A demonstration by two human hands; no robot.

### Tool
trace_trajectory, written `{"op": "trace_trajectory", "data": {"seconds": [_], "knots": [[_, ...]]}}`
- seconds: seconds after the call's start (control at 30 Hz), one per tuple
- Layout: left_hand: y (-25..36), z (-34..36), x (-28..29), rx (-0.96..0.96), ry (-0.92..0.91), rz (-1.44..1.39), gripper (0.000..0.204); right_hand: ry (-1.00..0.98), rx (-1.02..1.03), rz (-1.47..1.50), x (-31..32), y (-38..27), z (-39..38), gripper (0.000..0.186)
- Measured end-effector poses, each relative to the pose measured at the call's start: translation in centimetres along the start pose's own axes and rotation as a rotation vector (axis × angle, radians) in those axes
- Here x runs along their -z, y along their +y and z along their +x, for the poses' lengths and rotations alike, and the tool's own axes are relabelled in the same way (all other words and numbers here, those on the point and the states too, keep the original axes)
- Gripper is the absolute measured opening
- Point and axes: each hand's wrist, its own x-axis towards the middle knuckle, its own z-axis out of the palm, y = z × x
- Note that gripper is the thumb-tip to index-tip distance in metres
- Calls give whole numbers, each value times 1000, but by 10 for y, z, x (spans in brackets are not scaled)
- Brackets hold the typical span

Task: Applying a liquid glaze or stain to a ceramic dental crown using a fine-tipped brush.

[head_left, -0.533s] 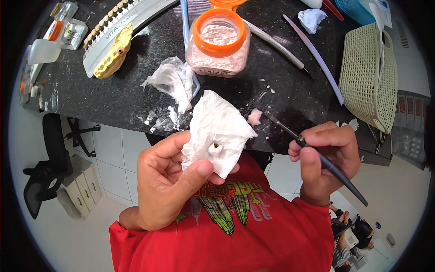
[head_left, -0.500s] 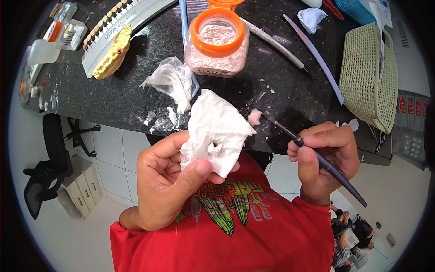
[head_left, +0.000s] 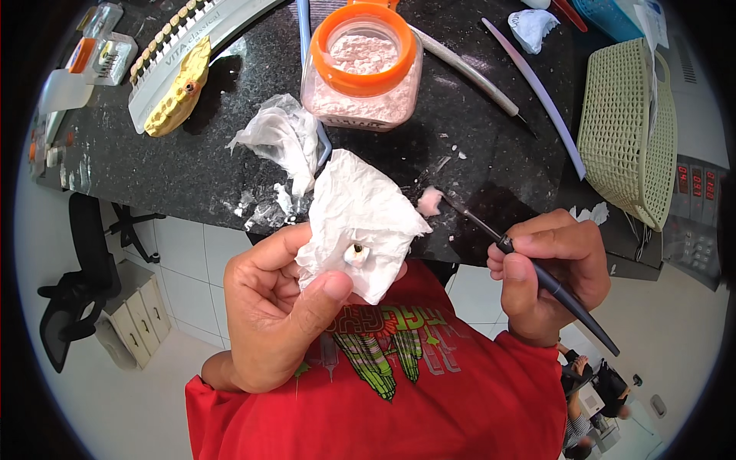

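My left hand [head_left: 280,310] pinches a white tissue [head_left: 360,195] between thumb and fingers, with the fingers mostly hidden beneath it. On the tissue, just past the thumb tip, lies a small white tooth crown [head_left: 356,255] with a dark hollow facing up. In my right hand [head_left: 556,268] is a slim dental tool [head_left: 563,291] with a dark handle and thin metal shaft, gripped like a pen. Its tip is at a small pink lump [head_left: 430,201] beside the tissue's right corner; whether they touch I cannot tell.
Beyond the hands stands an uncapped jar [head_left: 362,100] of pale pink powder. A crumpled tissue [head_left: 280,138], yellow dental cast [head_left: 180,88] and tooth shade guide [head_left: 172,57] lie left. At right are a handpiece [head_left: 468,73], a lilac stick [head_left: 533,96] and a woven basket [head_left: 621,130].
My left hand has shifted slightly left with the tissue and crown, which is tilted a little differently. The tool has barely moved. The whole view has shifted slightly.
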Motion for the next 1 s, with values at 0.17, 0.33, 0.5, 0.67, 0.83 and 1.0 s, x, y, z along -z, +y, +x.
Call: {"op": "trace_trajectory", "data": {"seconds": [0.17,0.33,0.5,0.67,0.83,1.0], "knots": [[-4,0,1,-6,22,-8,51,10,2,-8,0,1,-1,17],[-4,0,2,-5,14,-1,51,-40,50,-31,1,3,1,17],[-3,0,-3,-21,37,-107,34,-20,109,61,3,6,-3,21],[-3,3,-5,-8,0,-146,31,-101,224,388,12,0,-1,26],[-5,2,-5,-23,4,-147,31,-349,217,245,6,-7,9,27],[-6,2,-4,-70,-29,-113,30,-341,171,230,-4,-15,12,26]]}}
